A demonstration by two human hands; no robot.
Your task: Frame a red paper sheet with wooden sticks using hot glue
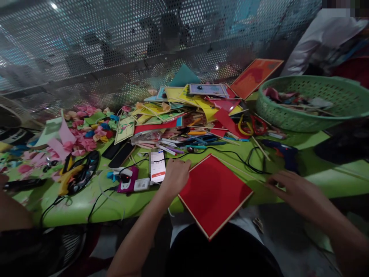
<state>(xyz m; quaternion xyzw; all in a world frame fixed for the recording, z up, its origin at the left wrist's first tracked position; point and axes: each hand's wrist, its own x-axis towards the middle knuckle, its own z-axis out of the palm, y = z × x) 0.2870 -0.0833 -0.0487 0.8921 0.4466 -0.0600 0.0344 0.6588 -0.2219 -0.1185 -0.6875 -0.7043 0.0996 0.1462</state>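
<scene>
A red square panel (215, 194) edged with thin pale sticks lies cornerwise over the table's front edge and my lap. My left hand (176, 175) grips its upper left edge, fingers closed. At the right, my right hand (284, 184) pinches the end of a thin pale stick (239, 168), which slants up left to the panel's top corner. A blue glue gun (284, 152) lies just beyond my right hand. Beside my left hand is a phone (157, 167) with its screen lit.
A green basket (311, 123) of scraps stands at the right. Coloured paper panels (207, 90), pens and scissors are piled behind. Pink paper pieces (83, 132), a yellow glue gun (69, 179), a purple power socket (128, 180) and black cables lie leftward. Another person's arm (13, 204) is far left.
</scene>
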